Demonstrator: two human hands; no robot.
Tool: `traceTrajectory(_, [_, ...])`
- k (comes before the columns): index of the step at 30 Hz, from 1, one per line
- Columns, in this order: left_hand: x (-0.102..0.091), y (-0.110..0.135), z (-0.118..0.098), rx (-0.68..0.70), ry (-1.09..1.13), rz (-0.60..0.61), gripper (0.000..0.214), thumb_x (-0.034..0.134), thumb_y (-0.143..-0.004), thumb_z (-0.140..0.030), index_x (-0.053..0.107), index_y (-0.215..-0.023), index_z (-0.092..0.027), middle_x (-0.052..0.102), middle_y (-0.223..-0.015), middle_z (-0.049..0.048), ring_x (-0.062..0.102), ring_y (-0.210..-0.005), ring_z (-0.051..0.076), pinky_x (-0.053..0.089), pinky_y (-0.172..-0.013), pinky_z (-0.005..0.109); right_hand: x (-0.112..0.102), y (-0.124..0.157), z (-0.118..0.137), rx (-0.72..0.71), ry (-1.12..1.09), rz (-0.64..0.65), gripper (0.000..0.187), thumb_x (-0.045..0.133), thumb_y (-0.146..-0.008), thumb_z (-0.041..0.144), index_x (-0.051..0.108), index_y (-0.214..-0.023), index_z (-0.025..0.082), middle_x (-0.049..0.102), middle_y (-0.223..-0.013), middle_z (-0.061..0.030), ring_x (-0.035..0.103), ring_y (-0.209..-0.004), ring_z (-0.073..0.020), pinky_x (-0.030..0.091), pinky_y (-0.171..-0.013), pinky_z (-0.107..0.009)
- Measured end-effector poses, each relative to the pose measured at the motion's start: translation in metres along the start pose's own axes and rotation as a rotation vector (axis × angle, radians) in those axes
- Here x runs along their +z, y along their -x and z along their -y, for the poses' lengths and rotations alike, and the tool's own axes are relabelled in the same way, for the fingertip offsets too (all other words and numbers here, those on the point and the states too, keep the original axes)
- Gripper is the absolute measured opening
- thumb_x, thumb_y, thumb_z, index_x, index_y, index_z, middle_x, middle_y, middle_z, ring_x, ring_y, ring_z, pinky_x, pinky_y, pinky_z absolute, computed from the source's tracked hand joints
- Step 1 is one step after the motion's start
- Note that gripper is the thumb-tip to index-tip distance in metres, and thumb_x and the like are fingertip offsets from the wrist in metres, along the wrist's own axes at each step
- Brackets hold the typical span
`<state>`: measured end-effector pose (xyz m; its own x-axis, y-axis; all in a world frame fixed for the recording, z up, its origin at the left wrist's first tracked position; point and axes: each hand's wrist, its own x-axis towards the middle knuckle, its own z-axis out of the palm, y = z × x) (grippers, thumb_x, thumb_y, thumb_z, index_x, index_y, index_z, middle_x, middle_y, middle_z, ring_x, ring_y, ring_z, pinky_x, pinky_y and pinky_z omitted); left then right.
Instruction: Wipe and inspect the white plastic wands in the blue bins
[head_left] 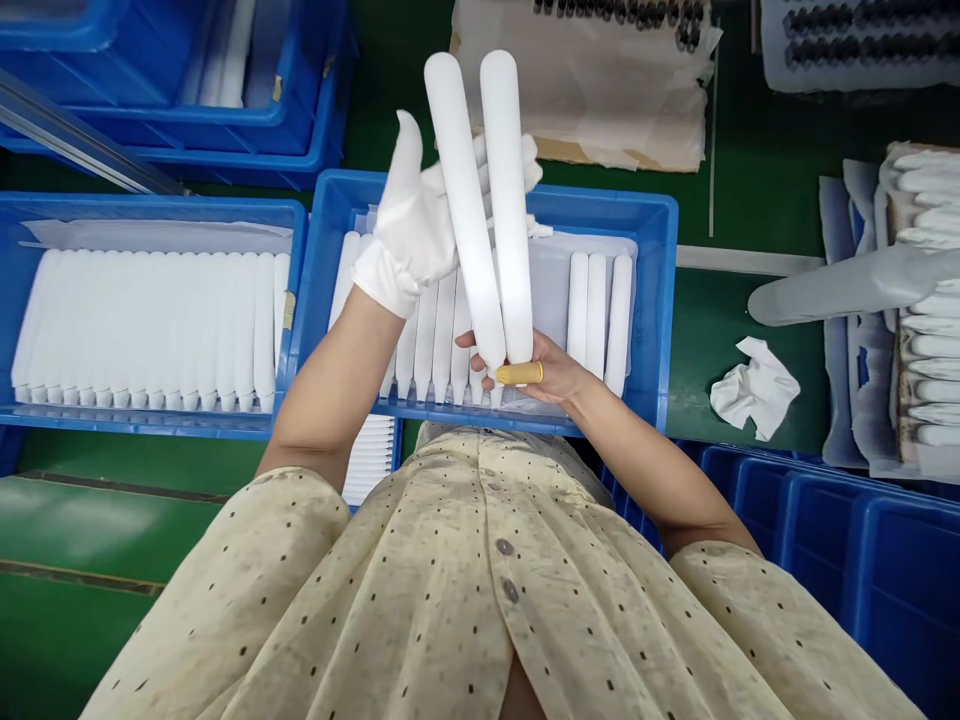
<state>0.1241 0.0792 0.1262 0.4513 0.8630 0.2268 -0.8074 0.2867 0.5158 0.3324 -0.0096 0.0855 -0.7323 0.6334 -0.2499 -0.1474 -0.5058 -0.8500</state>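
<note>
My right hand [544, 372] grips the bases of two long white round-ended rods [487, 200], which stand up side by side and lean slightly apart. A yellow finger cot [519, 373] covers one of its fingers. My left hand [409, 228] wears a white cotton glove and is raised with its fingers spread, just behind the rods. Below both hands, a blue plastic crate [480, 190] holds white rods [442, 340] lying side by side on white sheeting.
A second blue crate [150, 205] of white rods stands to the left, with another [285, 120] behind it. To the right lie a long grey tapered object [847, 287], crumpled white tissue [754, 388] and stacked white rods [930, 300] on a green bench [720, 400]. Empty-looking blue crates [847, 540] line the lower right.
</note>
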Motion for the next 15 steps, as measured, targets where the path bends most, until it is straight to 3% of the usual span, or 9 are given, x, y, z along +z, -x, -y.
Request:
traceTrajectory(1, [0.001,0.002,0.004,0.003,-0.023,0.015,0.090,0.003,-0.108,-0.068,0.070,-0.123,-0.010,0.073,-0.131,0.0108,0.063,-0.133,0.031,0.056,-0.109,0.052,-0.002,-0.002,0.001,-0.009,0.016,-0.009,0.051,0.092,-0.074,0.021,0.072,-0.121,0.023,0.070,-0.139,-0.0103,0.072,-0.103,-0.0162,0.067,-0.080,-0.028])
traceTrajectory(3, [0.004,0.007,0.016,0.021,-0.154,0.027,0.061,0.044,-0.105,-0.067,0.074,-0.116,-0.014,0.077,-0.122,0.0092,0.070,-0.123,0.030,0.060,-0.104,0.044,-0.005,-0.006,0.005,-0.025,0.059,-0.034,0.050,0.092,-0.074,0.022,0.072,-0.120,0.024,0.071,-0.139,-0.0098,0.072,-0.103,-0.0163,0.066,-0.079,-0.028])
traceTrajectory(5, [0.004,0.015,0.030,0.039,-0.378,-0.008,0.047,0.081,-0.085,-0.053,0.078,-0.116,-0.018,0.080,-0.116,0.0099,0.076,-0.110,0.031,0.064,-0.092,0.040,-0.008,-0.010,0.010,-0.037,0.115,-0.076,0.050,0.092,-0.073,0.025,0.072,-0.120,0.024,0.071,-0.139,-0.0100,0.073,-0.105,-0.0181,0.067,-0.080,-0.030])
traceTrajectory(7, [0.003,0.023,0.043,-0.009,-0.509,-0.118,0.045,0.082,-0.083,-0.051,0.080,-0.116,-0.019,0.082,-0.104,0.0099,0.079,-0.086,0.029,0.065,-0.071,0.037,-0.012,-0.013,0.015,-0.039,0.172,-0.122,0.052,0.094,-0.072,0.029,0.071,-0.118,0.024,0.072,-0.137,-0.0103,0.074,-0.105,-0.0205,0.068,-0.084,-0.036])
traceTrajectory(10, [0.001,0.029,0.054,-0.010,-0.544,-0.210,0.042,0.079,-0.085,-0.052,0.082,-0.110,-0.019,0.082,-0.100,0.0104,0.076,-0.070,0.025,0.058,-0.052,0.031,-0.017,-0.016,0.021,-0.069,0.231,-0.208,0.058,0.097,-0.067,0.032,0.069,-0.117,0.024,0.075,-0.128,-0.0089,0.076,-0.104,-0.0227,0.067,-0.094,-0.045])
traceTrajectory(13, [0.001,0.026,0.054,-0.042,-0.581,-0.212,0.041,0.079,-0.085,-0.055,0.081,-0.101,-0.018,0.079,-0.080,0.0093,0.069,-0.057,0.021,0.051,-0.046,0.030,-0.018,-0.019,0.024,-0.109,0.279,-0.266,0.058,0.097,-0.068,0.033,0.068,-0.117,0.024,0.076,-0.122,-0.0088,0.076,-0.101,-0.0231,0.068,-0.091,-0.045])
traceTrajectory(15, [0.001,0.022,0.047,-0.023,-0.636,-0.231,0.042,0.078,-0.085,-0.058,0.079,-0.100,-0.019,0.075,-0.074,0.0078,0.068,-0.058,0.022,0.055,-0.052,0.033,-0.017,-0.019,0.023,-0.106,0.294,-0.258,0.056,0.096,-0.068,0.034,0.069,-0.116,0.023,0.076,-0.121,-0.0103,0.076,-0.098,-0.0226,0.068,-0.083,-0.040])
